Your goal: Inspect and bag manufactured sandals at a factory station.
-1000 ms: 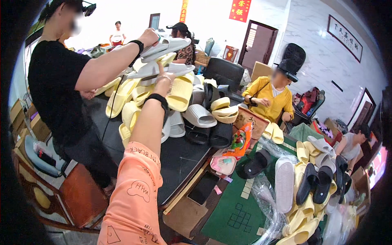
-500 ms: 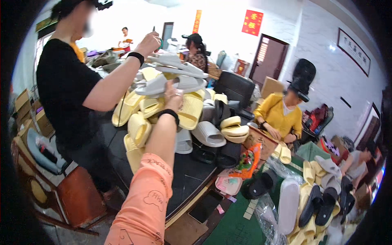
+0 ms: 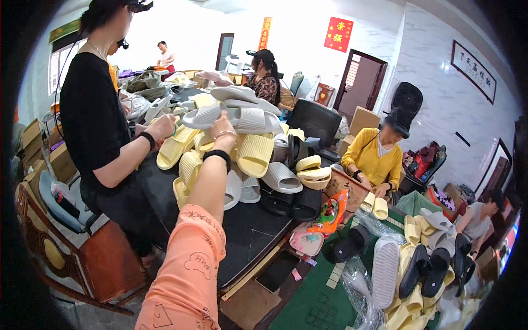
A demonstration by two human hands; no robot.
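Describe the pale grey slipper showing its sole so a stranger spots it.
Find the green table, lower right. Between clear plastic and two black slippers is the pale grey slipper. Unlike those slippers, it shows its sole and no strap.

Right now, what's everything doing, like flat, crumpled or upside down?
Left hand: touching a grey slipper, its fingers partly hidden.
Phone: lying flat, screen dark.
Clear plastic: crumpled.
Pale ribbed slipper: sole showing.
Black slipper on the green surface: strap side up.
Orange packet: crinkled; can't tell if it's open.
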